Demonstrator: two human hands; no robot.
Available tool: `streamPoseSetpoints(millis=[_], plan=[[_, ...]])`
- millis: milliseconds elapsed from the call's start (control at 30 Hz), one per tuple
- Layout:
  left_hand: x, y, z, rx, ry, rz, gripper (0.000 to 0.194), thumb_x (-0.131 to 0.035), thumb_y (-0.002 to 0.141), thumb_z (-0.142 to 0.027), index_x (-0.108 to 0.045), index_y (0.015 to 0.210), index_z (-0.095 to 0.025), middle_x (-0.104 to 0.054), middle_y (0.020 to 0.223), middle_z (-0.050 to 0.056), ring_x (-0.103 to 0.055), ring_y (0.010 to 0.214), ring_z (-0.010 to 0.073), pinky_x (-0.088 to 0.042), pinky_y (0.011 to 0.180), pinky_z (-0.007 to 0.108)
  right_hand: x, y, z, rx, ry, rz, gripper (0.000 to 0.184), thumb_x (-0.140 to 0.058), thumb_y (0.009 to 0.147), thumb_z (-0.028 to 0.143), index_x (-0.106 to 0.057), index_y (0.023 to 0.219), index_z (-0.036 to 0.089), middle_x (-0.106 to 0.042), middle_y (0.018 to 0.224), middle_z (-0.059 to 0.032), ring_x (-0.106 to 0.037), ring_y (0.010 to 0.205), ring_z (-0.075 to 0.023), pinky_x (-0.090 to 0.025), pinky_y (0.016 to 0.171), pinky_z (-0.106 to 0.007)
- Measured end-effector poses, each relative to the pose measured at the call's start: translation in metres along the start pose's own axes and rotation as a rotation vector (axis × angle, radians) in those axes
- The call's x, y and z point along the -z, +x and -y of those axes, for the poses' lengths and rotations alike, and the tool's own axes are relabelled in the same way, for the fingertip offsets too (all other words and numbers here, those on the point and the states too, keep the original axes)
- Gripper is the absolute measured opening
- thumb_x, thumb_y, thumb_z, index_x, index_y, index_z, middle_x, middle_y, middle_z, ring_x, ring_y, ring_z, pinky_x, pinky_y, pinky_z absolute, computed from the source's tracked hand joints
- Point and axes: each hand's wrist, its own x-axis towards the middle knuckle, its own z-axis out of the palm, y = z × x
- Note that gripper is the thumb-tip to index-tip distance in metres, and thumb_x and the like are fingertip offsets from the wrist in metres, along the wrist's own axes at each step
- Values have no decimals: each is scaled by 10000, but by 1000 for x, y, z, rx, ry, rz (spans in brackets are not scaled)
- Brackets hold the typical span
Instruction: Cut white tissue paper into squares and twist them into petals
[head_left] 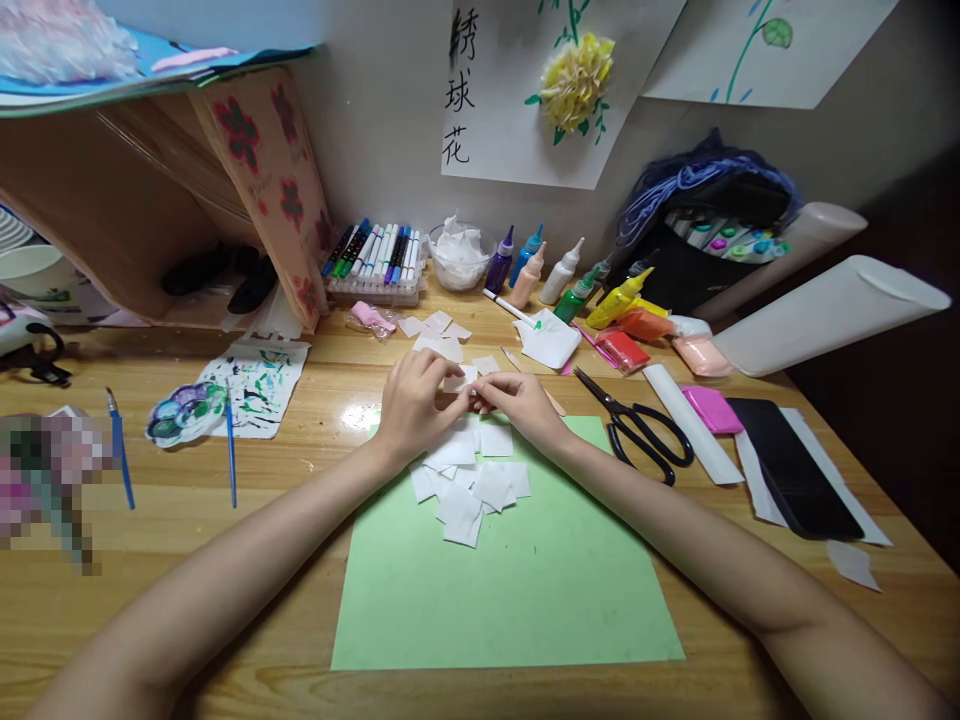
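Note:
My left hand (418, 402) and my right hand (523, 404) meet over the far edge of a green sheet of paper (510, 610). Between their fingertips is a small white paper piece (460, 380), pinched from both sides. Fingers hide part of it. Below the hands, several white paper squares (459, 510) lie in a loose, overlapping pile on the green sheet. More white paper pieces (436, 342) rest on the wooden table just beyond my left hand. Black-handled scissors (634, 420) lie to the right of my right hand, partly over the sheet's corner.
Paint bottles (529, 275), a bowl of white paper (459, 255) and a marker box (375, 265) line the wall. Paintbrushes (231, 450) and a paint-smeared palette (187, 412) lie left. At right are a phone (795, 465), a pink packet (711, 408) and a white roll (832, 315).

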Motion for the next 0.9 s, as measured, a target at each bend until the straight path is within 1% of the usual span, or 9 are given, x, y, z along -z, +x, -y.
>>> streamPoseSetpoints(millis=[67, 200, 367, 600, 767, 900], plan=[[0, -2, -1, -44, 36, 27, 94, -585, 804, -307, -576, 816, -214, -605, 834, 29, -522, 840, 191, -350, 762, 335, -1, 0, 0, -9, 16, -9, 280, -639, 735, 425, -674, 680, 153, -622, 651, -24, -548, 614, -121, -447, 605, -262], [-1, -2, -1, -79, 76, 13, 105, -590, 805, -323, -608, 782, -222, -615, 798, 18, -535, 828, 185, -336, 801, 349, -2, 1, -4, -4, 14, -2, 303, -632, 740, 443, -679, 670, 152, -629, 657, -29, -562, 631, -123, -458, 626, -266], [-3, -2, 1, -105, 98, -19, 150, -601, 798, -331, -633, 718, -209, -619, 738, 8, -531, 757, 166, -331, 760, 338, 0, 1, -8, 32, -2, 27, 307, -604, 777, 424, -686, 682, 143, -630, 659, -32, -559, 632, -118, -452, 629, -259], [-4, -3, 3, -70, 63, -22, 169, -614, 783, -304, -645, 649, -206, -614, 677, -5, -523, 704, 148, -317, 705, 319, -1, 0, -4, 60, -47, 53, 262, -575, 802, 352, -693, 713, 135, -630, 656, -28, -552, 624, -118, -437, 610, -253], [-3, -2, 3, -13, 33, 1, 176, -628, 770, -297, -646, 624, -200, -612, 673, -1, -525, 695, 146, -316, 687, 313, -1, -1, -3, 94, -64, 68, 180, -583, 777, 267, -684, 698, 140, -647, 680, -27, -557, 639, -118, -436, 627, -258], [-4, -2, 3, -6, 11, 3, 173, -632, 766, -290, -644, 621, -196, -606, 669, -2, -524, 690, 144, -316, 680, 312, -1, -1, -4, 95, -58, 59, 141, -596, 755, 242, -690, 729, 141, -664, 707, -33, -565, 641, -119, -441, 636, -268]])
